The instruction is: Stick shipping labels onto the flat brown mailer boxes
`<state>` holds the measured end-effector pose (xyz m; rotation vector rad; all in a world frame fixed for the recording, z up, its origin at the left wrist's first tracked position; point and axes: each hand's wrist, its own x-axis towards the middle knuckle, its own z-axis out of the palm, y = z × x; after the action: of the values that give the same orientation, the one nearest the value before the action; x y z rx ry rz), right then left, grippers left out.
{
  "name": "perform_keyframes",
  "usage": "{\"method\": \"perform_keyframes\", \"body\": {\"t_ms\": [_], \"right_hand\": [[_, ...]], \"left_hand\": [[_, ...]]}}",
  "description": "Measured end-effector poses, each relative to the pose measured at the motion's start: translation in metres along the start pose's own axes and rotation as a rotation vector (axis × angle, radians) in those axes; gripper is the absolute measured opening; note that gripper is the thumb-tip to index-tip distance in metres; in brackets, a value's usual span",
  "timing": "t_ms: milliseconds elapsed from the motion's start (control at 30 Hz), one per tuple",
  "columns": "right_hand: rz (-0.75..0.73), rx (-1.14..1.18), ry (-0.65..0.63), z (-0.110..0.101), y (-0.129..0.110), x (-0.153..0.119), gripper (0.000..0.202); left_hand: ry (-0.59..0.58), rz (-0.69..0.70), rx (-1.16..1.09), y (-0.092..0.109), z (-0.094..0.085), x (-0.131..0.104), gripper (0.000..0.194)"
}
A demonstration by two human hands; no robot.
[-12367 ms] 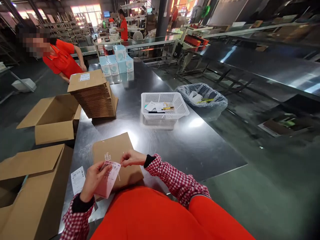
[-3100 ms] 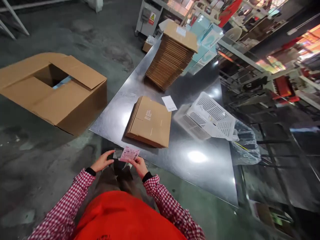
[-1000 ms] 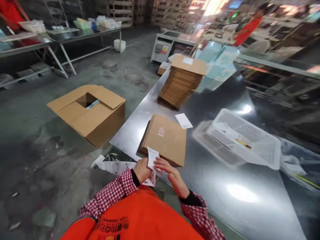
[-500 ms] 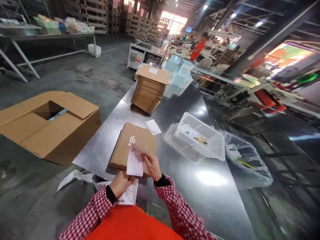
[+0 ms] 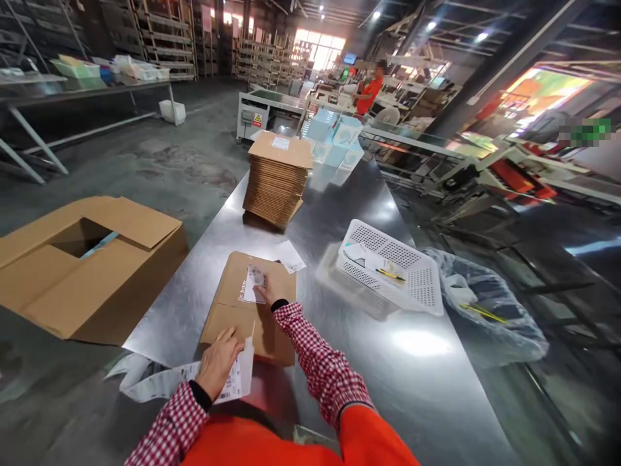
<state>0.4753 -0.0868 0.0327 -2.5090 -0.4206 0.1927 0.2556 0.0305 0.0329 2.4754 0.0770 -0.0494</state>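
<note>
A flat brown cardboard box [image 5: 274,327] with white print lies on the metal table in front of me. My right hand [image 5: 270,289] reaches over its far half, thumb and fingers closed on a small printed label [image 5: 252,288] that is against or just above the cardboard. At the near left edge of the box is my left hand [image 5: 220,359], its fingers curled over a strip of shipping labels [image 5: 237,375]. The strip trails off to the left past the table edge. Part of it is hidden under my palm.
Beyond the box lies a white paper slip [image 5: 291,256], then a stack of flattened cardboard [image 5: 276,188] and light-blue boxes [image 5: 334,139]. A white perforated basket [image 5: 417,285] holds a pen. A large open carton [image 5: 130,291] stands left; a plastic-lined bin [image 5: 509,330] right.
My right hand has moved forward with the label, from above the near part of the box to its far half. My left hand has shifted slightly left and down with the strip.
</note>
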Motion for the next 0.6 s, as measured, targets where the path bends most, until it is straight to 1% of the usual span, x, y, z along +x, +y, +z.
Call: {"method": "perform_keyframes", "body": {"t_ms": [67, 133, 167, 200, 233, 300, 333, 367, 400, 433, 500, 567, 600], "right_hand": [[0.017, -0.115, 0.003, -0.001, 0.0, -0.007, 0.048], [0.072, -0.243, 0.062, -0.001, -0.002, -0.014, 0.07], [0.082, -0.295, 0.099, 0.001, -0.005, -0.016, 0.077], [0.052, -0.325, 0.121, 0.005, -0.008, -0.018, 0.078], [-0.024, -0.341, 0.114, 0.01, -0.012, -0.018, 0.073], [-0.241, -0.335, 0.036, 0.019, -0.02, -0.013, 0.058], [-0.323, -0.311, -0.012, 0.021, -0.023, -0.008, 0.053], [-0.337, -0.273, -0.037, 0.02, -0.023, -0.004, 0.05], [-0.286, -0.23, -0.028, 0.017, -0.021, -0.001, 0.049], [-0.191, -0.192, 0.01, 0.01, -0.015, 0.0, 0.049], [0.029, -0.152, 0.131, -0.006, 0.005, -0.01, 0.048], [0.227, -0.044, 0.255, -0.02, 0.033, -0.036, 0.047], [0.295, 0.042, 0.283, -0.023, 0.046, -0.054, 0.045]], "left_hand": [[0.015, 0.016, 0.004, -0.009, 0.006, 0.002, 0.033], [0.026, 0.024, -0.001, -0.016, 0.013, 0.002, 0.032], [0.032, 0.028, -0.005, -0.019, 0.016, 0.002, 0.032], [0.038, 0.031, -0.009, -0.021, 0.019, 0.002, 0.031], [0.044, 0.033, -0.013, -0.023, 0.022, 0.001, 0.03], [0.055, 0.026, -0.017, -0.025, 0.027, 0.001, 0.028], [0.061, 0.02, -0.019, -0.025, 0.028, 0.001, 0.027], [0.067, 0.013, -0.02, -0.026, 0.029, 0.001, 0.026], [0.075, 0.007, -0.02, -0.027, 0.029, 0.002, 0.026], [0.083, 0.003, -0.021, -0.028, 0.028, 0.003, 0.026], [0.109, -0.008, -0.021, -0.031, 0.022, 0.005, 0.027], [0.146, -0.028, -0.018, -0.037, 0.01, 0.006, 0.032], [0.165, -0.038, -0.017, -0.04, 0.003, 0.006, 0.035]]}}
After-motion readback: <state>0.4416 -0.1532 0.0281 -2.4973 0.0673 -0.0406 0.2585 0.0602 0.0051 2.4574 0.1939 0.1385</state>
